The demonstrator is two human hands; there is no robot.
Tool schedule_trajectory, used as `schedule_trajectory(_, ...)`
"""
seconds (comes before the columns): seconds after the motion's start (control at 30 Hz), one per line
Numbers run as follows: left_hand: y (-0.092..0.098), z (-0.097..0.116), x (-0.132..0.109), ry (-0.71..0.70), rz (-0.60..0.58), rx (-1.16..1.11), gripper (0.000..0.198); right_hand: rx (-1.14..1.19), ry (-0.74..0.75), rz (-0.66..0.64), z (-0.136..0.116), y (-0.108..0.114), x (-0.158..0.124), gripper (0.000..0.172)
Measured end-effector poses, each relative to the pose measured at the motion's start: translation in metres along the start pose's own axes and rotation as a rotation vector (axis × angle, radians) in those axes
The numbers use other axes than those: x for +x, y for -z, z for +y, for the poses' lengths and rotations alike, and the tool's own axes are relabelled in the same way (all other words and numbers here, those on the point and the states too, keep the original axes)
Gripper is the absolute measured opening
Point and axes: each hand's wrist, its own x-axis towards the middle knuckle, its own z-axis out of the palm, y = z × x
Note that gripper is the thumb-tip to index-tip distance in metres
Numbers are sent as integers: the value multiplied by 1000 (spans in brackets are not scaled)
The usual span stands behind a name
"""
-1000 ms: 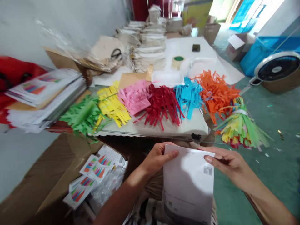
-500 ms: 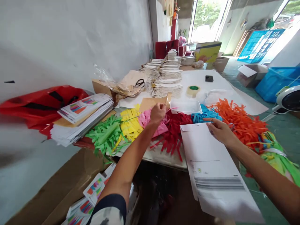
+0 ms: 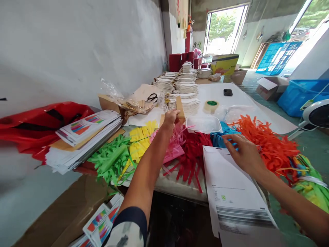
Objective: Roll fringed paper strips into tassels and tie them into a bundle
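Observation:
My left hand (image 3: 171, 118) reaches over the pink paper strips (image 3: 174, 139), its fingers curled at the edge of a brown cardboard piece (image 3: 180, 105) that stands tilted up. Part of the grip is hidden by the hand itself. My right hand (image 3: 243, 152) is over the blue paper strips (image 3: 218, 140), fingers stretched and apart, just beside the top of a white printed envelope (image 3: 231, 181). That envelope hangs past the table's front edge. Dark red strips (image 3: 191, 147) lie between the hands, in front of a clear plastic tray (image 3: 204, 124).
Green strips (image 3: 111, 154), yellow strips (image 3: 140, 140) and orange strips (image 3: 267, 140) line the table front. Stacked white bundles (image 3: 183, 89), scissors (image 3: 152, 97), a tape roll (image 3: 211, 105) and a phone (image 3: 227, 92) sit farther back. Printed envelopes (image 3: 87, 137) are piled left.
My left hand has come to the brown cardboard piece, which now stands higher. My right hand has shifted from the envelope's top edge onto the blue strips. The view has tilted up slightly.

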Motion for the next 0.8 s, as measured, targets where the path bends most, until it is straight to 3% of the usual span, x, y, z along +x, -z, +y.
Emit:
schedule_trajectory(0.1, -2, 4, -41, -72, -79, -126, 9, 314, -97, -80, -32, 0, 6, 41)
schedule_trajectory(0.2, -16, -7, -92, -107, -167, -385, 17, 731, -244, -135, -62, 1, 11, 46)
schedule_trajectory(0.33, -43, -23, -146, -32, -258, -633, 27, 1099, -400, 43, -81, 11, 11, 48)
schedule_trajectory(0.43, -59, -25, -166, 17, -317, -626, 30, 1086, -406, 195, -75, 25, 6, 47)
schedule_trajectory(0.6, -76, -17, -180, 118, -467, -516, 29, 940, -372, 314, -51, 48, -7, 45)
schedule_trajectory(0.8, -88, -14, -187, 165, -400, -351, 40, 725, -326, 331, -35, 63, -21, 42)
